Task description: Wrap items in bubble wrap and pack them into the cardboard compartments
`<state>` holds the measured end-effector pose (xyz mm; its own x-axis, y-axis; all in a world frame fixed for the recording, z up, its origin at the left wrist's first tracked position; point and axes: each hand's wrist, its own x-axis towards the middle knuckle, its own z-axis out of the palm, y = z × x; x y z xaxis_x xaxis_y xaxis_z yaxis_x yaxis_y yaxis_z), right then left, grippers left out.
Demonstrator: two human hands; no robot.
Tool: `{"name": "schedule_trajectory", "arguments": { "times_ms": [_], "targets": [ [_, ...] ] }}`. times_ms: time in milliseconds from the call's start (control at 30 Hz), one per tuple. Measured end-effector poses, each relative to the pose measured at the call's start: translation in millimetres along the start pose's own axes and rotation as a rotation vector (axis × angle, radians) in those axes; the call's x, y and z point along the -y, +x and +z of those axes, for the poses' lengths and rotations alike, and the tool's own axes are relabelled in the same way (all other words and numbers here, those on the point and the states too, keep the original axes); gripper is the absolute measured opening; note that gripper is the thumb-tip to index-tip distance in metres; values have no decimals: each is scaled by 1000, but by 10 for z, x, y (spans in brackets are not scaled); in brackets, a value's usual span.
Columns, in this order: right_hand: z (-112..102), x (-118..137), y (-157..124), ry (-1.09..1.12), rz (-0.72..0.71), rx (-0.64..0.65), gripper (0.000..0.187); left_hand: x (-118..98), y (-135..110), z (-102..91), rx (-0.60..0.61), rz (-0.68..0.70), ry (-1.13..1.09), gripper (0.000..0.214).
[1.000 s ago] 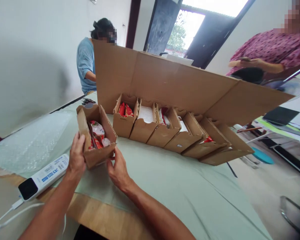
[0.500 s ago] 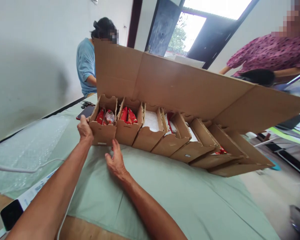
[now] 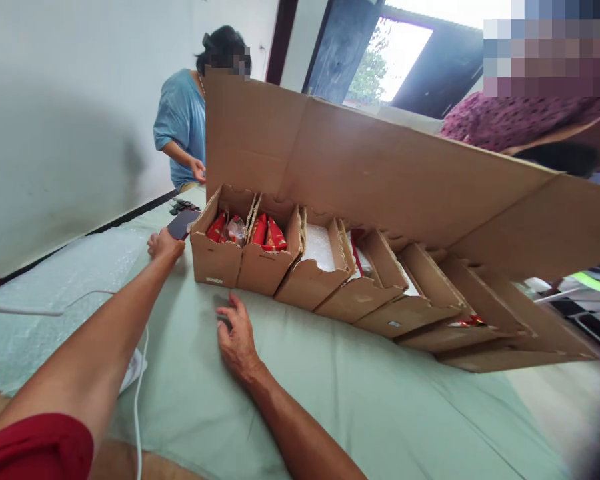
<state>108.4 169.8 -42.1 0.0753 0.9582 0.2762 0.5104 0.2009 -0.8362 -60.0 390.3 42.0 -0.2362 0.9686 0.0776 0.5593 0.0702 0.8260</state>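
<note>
A row of several small open cardboard boxes stands on the green cloth (image 3: 360,400). The leftmost box (image 3: 214,259) holds red snack packets (image 3: 226,228) and touches the second box (image 3: 266,268), which also holds red packets. My left hand (image 3: 164,244) reaches out left of that box, its fingers curled at the near end of a dark phone (image 3: 183,223). My right hand (image 3: 237,335) lies flat on the cloth in front of the boxes, fingers spread, holding nothing. A large unfolded cardboard sheet (image 3: 380,167) leans behind the row.
A person in a blue shirt (image 3: 183,120) stands at the table's far end. A person in a purple patterned top (image 3: 520,120) stands behind the sheet at right. Bubble wrap (image 3: 55,287) covers the left side, with a white cable (image 3: 139,373) near my arm.
The box I held has been pushed into the row as its leftmost member. My left hand left it and reached for the phone. My right hand dropped flat onto the cloth.
</note>
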Motion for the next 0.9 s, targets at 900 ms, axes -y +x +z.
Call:
{"name": "schedule_trajectory", "arguments": {
  "times_ms": [900],
  "targets": [
    [-45,95,108,172,103,-46,32,36,-808,-538,201,-105,513,80]
  ]
}}
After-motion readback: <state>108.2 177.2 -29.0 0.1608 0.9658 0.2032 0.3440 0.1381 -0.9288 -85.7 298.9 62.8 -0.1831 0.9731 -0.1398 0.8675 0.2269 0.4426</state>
